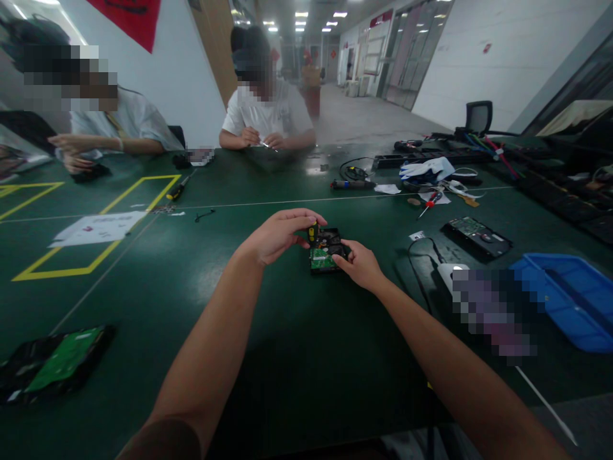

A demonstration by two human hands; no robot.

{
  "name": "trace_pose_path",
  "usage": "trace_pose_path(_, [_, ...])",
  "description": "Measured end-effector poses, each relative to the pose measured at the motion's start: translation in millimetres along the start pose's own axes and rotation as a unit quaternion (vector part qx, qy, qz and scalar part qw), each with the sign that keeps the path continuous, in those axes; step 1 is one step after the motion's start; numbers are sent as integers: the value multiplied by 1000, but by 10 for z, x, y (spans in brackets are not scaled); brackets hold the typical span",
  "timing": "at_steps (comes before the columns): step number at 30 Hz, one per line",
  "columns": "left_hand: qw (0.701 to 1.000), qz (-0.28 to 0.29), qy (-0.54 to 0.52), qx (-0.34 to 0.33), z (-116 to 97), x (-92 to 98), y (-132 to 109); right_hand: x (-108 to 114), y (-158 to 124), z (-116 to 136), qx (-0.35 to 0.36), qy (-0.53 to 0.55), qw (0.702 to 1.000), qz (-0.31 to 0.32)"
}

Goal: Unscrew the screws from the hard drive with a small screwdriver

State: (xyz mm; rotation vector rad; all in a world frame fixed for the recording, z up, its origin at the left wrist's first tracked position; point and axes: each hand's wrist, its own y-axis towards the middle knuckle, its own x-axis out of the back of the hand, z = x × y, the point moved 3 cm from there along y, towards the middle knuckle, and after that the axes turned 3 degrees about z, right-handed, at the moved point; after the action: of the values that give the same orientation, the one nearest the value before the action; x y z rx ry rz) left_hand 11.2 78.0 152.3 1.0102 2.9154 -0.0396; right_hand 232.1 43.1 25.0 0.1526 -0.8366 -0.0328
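A black hard drive [326,252] with a green circuit board on top lies on the green table [268,358] in front of me. My left hand [280,233] is closed around a small screwdriver [312,231] with a yellow and black handle, held upright over the drive's far left corner. My right hand [360,263] grips the drive's right edge with thumb and fingers pinched on it.
Another hard drive [52,365] lies at the near left, a third [477,234] at the right beside a blue tray [569,297]. Papers [98,227] lie inside yellow floor-tape lines. Tools, cables and a screwdriver [179,187] are scattered farther back. Two seated people work across the table.
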Motion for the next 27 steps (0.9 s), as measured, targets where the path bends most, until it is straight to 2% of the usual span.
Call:
trace_pose_path(9, [1000, 13, -27, 10, 8, -7, -5, -3, -2, -5, -3, 2, 1000, -7])
trace_pose_path(14, [998, 30, -48, -6, 14, -14, 9, 2, -4, 3, -1, 1, 1000, -9])
trace_pose_path(27, [999, 16, -34, -7, 44, -3, 27, -4, -8, 15, -6, 16, 1000, 1])
